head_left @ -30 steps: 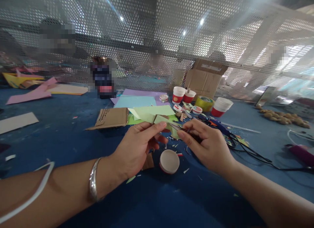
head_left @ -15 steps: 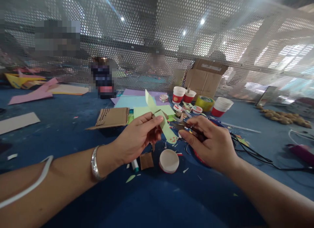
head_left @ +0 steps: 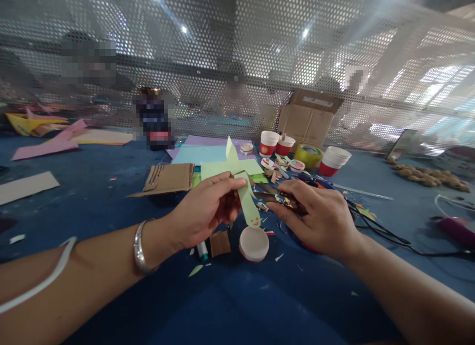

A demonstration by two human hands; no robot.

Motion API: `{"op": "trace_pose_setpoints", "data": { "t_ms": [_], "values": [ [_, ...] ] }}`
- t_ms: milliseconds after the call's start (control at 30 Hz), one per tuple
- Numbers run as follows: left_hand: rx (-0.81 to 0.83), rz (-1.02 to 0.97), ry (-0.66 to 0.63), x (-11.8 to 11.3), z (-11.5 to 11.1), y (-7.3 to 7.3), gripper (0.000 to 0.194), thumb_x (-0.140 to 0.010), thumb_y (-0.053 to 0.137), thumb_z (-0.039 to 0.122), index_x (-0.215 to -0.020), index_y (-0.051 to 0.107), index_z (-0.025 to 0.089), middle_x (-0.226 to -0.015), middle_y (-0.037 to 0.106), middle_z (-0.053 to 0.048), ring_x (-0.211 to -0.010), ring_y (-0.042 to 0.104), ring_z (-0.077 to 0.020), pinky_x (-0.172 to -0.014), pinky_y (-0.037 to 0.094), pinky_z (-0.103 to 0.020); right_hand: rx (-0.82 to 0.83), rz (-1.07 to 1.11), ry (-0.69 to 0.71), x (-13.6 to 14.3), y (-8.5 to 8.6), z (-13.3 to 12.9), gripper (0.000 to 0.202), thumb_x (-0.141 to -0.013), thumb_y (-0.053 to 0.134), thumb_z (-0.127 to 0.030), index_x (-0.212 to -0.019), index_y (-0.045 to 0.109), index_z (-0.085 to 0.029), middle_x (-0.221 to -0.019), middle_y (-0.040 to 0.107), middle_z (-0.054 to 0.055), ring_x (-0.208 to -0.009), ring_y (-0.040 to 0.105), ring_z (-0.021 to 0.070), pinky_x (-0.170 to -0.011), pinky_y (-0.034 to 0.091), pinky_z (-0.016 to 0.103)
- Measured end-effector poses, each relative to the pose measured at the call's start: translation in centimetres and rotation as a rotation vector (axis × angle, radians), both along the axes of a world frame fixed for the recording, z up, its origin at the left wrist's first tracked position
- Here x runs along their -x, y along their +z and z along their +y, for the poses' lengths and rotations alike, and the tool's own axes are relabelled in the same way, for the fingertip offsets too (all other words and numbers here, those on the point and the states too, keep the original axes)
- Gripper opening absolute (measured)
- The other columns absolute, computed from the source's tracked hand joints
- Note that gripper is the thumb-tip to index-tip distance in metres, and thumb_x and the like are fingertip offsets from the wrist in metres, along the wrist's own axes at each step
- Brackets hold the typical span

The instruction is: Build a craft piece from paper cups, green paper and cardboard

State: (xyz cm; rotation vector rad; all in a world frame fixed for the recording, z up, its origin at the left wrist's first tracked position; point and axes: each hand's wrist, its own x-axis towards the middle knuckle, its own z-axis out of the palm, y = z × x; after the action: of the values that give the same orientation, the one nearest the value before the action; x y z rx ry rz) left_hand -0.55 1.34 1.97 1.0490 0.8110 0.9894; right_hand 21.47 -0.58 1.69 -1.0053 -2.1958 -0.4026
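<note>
My left hand pinches a light green paper strip between thumb and fingers. Small reddish marks like a face are drawn on its rounded lower end, and a pointed green piece stands up behind the fingers. Part of the strip lies hidden under my thumb. My right hand is closed round a pair of dark scissors, whose parted blades reach the strip's right edge; whether they touch it I cannot tell. Just below the strip sits a small round white cup base, beside a brown cardboard square.
Corrugated cardboard and coloured paper sheets lie behind my left hand. Paper cups, yellow tape and a cardboard box stand at the back right. Black cables run along the right. A marker lies in front.
The green strip now hangs more upright, its drawn end shifted left and down over the cup base. The scissors have moved left, with their blades spread apart at the strip's edge.
</note>
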Motion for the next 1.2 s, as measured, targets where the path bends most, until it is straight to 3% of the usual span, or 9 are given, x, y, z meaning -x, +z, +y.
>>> {"op": "trace_pose_setpoints", "data": {
  "t_ms": [367, 900, 1067, 1200],
  "values": [
    [-0.036, 0.007, -0.089, 0.09, -0.11, -0.18, 0.021, -0.093, 0.061, 0.031, -0.077, 0.057, 0.017, -0.061, 0.06, 0.003, -0.045, 0.053, -0.0065, -0.042, 0.038, -0.016, -0.018, 0.046, 0.03, -0.12, -0.37, 0.18, 0.025, -0.093, 0.066, -0.039, -0.103, 0.067, -0.016, -0.072, 0.074, 0.0, -0.056, 0.065, 0.0123, -0.056, 0.044, 0.025],
    [-0.06, 0.017, -0.066, -0.01, -0.28, -0.2, 0.025, -0.091, 0.061, 0.03, -0.07, 0.056, 0.018, -0.054, 0.057, 0.004, -0.04, 0.054, -0.0072, -0.038, 0.038, -0.016, 0.024, 0.022, 0.118, 0.08, -0.16, -0.06, 0.015, -0.095, 0.065, -0.031, -0.101, 0.066, -0.017, -0.084, 0.077, 0.004, -0.066, 0.071, 0.0146, -0.06, 0.045, 0.026],
    [-0.065, 0.044, -0.087, 0.05, -0.34, -0.23, 0.026, -0.09, 0.064, 0.035, -0.072, 0.056, 0.018, -0.057, 0.058, 0.004, -0.041, 0.053, -0.0057, -0.039, 0.038, -0.015, 0.147, 0.181, 0.072, 0.1, -0.07, -0.1, 0.013, -0.095, 0.065, -0.032, -0.097, 0.063, -0.019, -0.067, 0.065, -0.004, -0.052, 0.054, 0.0082, -0.054, 0.041, 0.022],
    [-0.06, 0.135, -0.116, 0.01, -0.44, -0.11, 0.022, -0.088, 0.065, 0.029, -0.072, 0.059, 0.016, -0.061, 0.058, 0.005, -0.042, 0.052, -0.0038, -0.04, 0.038, -0.014, 0.323, 0.373, 0.063, 0.24, 0.15, 0.01, 0.018, -0.094, 0.065, -0.036, -0.096, 0.059, -0.02, -0.064, 0.054, -0.006, -0.051, 0.043, 0.0076, -0.05, 0.037, 0.022]
  ]
}}
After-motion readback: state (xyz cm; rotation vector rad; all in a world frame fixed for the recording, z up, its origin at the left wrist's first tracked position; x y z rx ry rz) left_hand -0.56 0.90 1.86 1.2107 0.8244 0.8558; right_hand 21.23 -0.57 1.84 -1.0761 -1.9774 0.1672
